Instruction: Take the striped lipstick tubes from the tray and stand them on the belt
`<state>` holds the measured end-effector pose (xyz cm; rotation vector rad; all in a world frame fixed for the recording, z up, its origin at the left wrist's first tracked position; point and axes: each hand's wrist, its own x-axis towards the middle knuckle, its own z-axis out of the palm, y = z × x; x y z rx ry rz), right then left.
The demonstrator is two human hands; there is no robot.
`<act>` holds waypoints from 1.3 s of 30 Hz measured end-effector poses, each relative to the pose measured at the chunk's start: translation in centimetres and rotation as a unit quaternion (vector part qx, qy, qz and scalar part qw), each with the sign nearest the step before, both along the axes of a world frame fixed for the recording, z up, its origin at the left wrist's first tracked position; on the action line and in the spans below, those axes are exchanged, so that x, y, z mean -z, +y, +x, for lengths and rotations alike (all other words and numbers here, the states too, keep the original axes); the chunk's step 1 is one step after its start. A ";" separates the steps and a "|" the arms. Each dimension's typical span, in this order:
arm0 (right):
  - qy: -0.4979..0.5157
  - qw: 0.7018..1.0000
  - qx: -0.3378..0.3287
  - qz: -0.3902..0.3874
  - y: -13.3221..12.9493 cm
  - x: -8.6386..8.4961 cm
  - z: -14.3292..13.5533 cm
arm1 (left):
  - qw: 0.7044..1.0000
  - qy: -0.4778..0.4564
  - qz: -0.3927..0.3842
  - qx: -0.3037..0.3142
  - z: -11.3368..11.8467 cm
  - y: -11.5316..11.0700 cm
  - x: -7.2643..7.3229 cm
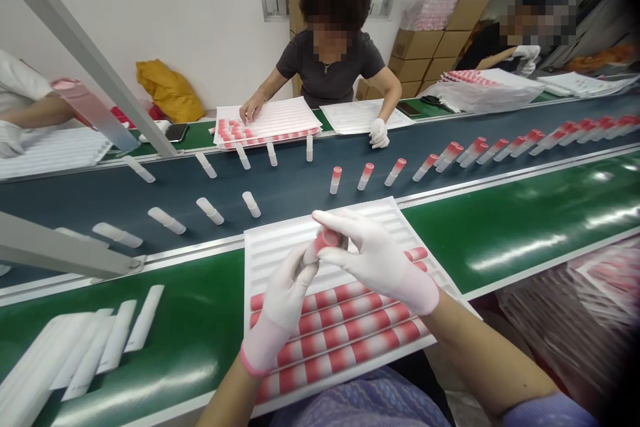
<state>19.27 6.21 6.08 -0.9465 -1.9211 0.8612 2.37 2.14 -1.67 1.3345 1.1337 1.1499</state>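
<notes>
Beyond the tray (265, 260), tubes (367, 177) stand on the belt (295, 190); boxes (417, 45) behind.

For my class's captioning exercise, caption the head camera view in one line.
Gloved left hand holding a tube, right hand at its red end, above a tray beside a conveyor belt.

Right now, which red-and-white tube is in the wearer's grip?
The tube between the left hand and right hand, above the near tray; others lie in rows there or stand on the belt.
</notes>
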 end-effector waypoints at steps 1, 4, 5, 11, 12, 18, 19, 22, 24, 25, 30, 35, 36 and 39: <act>0.003 1.000 0.018 0.002 -0.3 0.2 -0.5 | 1.000 0.005 0.017 -0.006 0.0 0.0 0.3; 0.039 0.997 0.064 0.022 -0.9 1.1 -1.8 | 0.998 0.011 0.066 -0.014 -0.1 0.1 1.2; 0.051 0.996 0.067 0.023 -1.1 1.4 -2.2 | 0.997 0.009 0.081 -0.016 -0.1 0.1 1.3; 0.081 0.996 0.047 -0.002 -1.7 2.4 -3.1 | 0.992 0.006 0.119 -0.027 -0.6 0.1 1.4; 0.087 0.995 0.055 -0.008 -1.7 2.4 -3.2 | 0.992 0.007 0.121 -0.029 -0.5 0.1 1.4; 0.085 0.991 0.088 -0.058 -1.4 2.2 -3.5 | 0.991 0.016 0.122 -0.043 -0.4 0.1 1.4; 0.078 0.992 0.078 -0.053 -1.4 2.2 -3.4 | 0.992 0.021 0.122 -0.039 -0.4 0.1 1.3; 0.068 0.997 0.022 -0.003 -1.3 2.3 -3.1 | 0.992 0.034 0.113 -0.037 -0.5 0.2 0.6; 0.067 0.997 0.008 0.024 -1.3 2.3 -2.9 | 0.993 0.039 0.104 -0.050 -0.4 0.2 0.1; 0.068 0.997 0.014 0.030 -1.3 2.3 -2.9 | 0.993 0.040 0.100 -0.056 -0.4 0.1 0.0; 0.069 0.996 0.049 0.007 -1.2 2.2 -3.0 | 0.995 0.038 0.072 -0.066 -0.3 0.0 -0.3; 0.061 0.998 0.022 -0.001 -0.5 2.9 -2.7 | 0.998 0.032 0.045 -0.041 -0.9 0.6 -0.5; 0.058 0.998 0.009 -0.002 -0.3 3.0 -2.6 | 0.999 0.027 0.038 -0.026 -1.1 0.8 -0.6; 0.050 0.998 -0.030 -0.022 0.2 3.3 -2.3 | 1.000 0.024 0.005 0.018 -1.7 1.3 -0.9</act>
